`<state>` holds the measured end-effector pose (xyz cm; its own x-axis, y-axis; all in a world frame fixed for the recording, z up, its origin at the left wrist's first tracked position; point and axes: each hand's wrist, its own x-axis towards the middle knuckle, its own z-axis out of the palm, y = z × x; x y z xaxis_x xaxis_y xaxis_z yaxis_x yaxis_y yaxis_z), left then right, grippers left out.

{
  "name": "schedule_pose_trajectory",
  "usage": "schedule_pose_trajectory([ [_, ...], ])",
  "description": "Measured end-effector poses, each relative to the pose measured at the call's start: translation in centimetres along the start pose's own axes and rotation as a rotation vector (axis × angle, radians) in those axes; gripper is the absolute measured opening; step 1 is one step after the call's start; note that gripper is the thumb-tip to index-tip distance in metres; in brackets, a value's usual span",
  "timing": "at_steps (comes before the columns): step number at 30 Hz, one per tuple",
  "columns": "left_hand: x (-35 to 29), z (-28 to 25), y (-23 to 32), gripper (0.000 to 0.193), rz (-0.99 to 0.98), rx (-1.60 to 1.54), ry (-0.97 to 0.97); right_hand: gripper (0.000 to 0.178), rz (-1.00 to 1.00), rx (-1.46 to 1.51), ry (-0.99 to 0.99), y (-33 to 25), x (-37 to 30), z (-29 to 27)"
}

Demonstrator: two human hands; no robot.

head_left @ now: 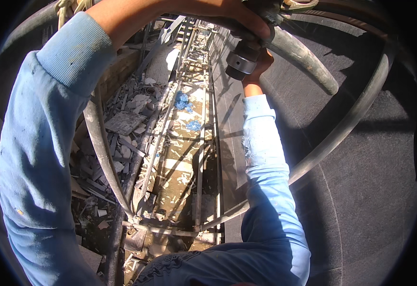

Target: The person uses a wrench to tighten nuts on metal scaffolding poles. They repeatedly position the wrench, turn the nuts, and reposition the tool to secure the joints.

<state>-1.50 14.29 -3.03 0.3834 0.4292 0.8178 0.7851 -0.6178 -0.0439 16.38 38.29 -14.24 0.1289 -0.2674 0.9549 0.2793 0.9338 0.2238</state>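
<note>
At the top of the head view, my left hand (241,14) reaches across and is closed on a dark power tool that looks like a drill (249,45). Its thumb lies along the tool's black body. The tool has a silver collar with a small hole and a black end turned down toward me. My right hand (265,64) is raised just behind that collar, closed against the tool; most of its fingers are hidden. The far end of the tool and whatever it meets are out of sight. Beside it, a grey scaffold tube (306,62) slants down to the right.
Scaffold tubes (356,124) curve around me, with a crossing tube (165,230) low in front. A dark panelled wall (375,190) rises on the right. Far below lie broken boards and rubble (125,122), plus blue crumpled material (183,101). Knotted rope (64,10) hangs at upper left.
</note>
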Motion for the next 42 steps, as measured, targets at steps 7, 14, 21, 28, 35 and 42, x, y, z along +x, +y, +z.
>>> schedule_pose_trajectory([
  [7, -0.3, 0.8, 1.0, 0.079, -0.099, 0.046, -0.047, 0.020, 0.241, -0.222, -0.559, -3.1, 1.4, -3.4],
  [14, 1.1, -0.5, 2.9, 0.075, -0.072, 0.102, -0.060, 0.014, -0.182, -0.864, -0.707, -15.6, 9.1, -15.5],
  [21, 0.2, -0.3, 1.3, 0.082, 0.018, 0.092, 0.054, 0.009, -0.122, -1.050, -0.926, -19.1, 10.1, -14.9],
  [28, 0.0, 0.9, 0.5, 0.063, 0.109, -0.112, 0.030, 0.016, 0.209, -0.848, -1.090, -16.9, 10.8, -14.5],
  [35, 0.0, 1.4, 0.0, 0.067, 0.183, -0.074, 0.058, 0.018, -0.001, -0.719, -0.826, -10.2, 7.6, -12.9],
  [42, 0.7, 1.3, -0.3, 0.063, 0.148, 0.012, 0.071, 0.018, -0.240, -0.452, -0.368, -2.8, 4.1, -9.0],
])
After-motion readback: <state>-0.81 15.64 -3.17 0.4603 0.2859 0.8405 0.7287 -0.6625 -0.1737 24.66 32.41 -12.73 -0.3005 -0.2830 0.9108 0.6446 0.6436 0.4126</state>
